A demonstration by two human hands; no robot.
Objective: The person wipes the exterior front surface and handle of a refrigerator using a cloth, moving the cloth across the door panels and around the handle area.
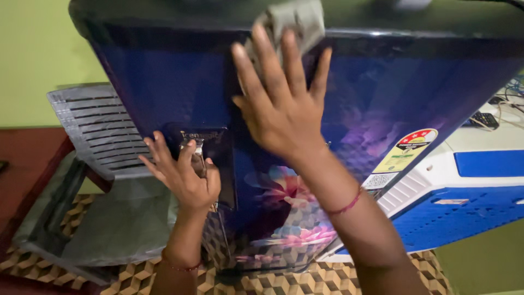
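A glossy dark blue refrigerator door (pixel 382 93) with a pink flower print fills the middle of the view. My right hand (pixel 281 101) lies flat against its upper part, fingers spread, pressing a grey cloth (pixel 295 22) near the door's top edge. My left hand (pixel 183 172) rests lower on the door's left side, fingers curled around the metal door handle (pixel 199 153).
A grey plastic chair (pixel 95 128) stands to the left, with grey fabric (pixel 125 224) draped below it. A white and blue appliance (pixel 469 186) sits to the right, with a remote and cables (pixel 486 119) on top. The floor (pixel 327 278) is patterned with cubes.
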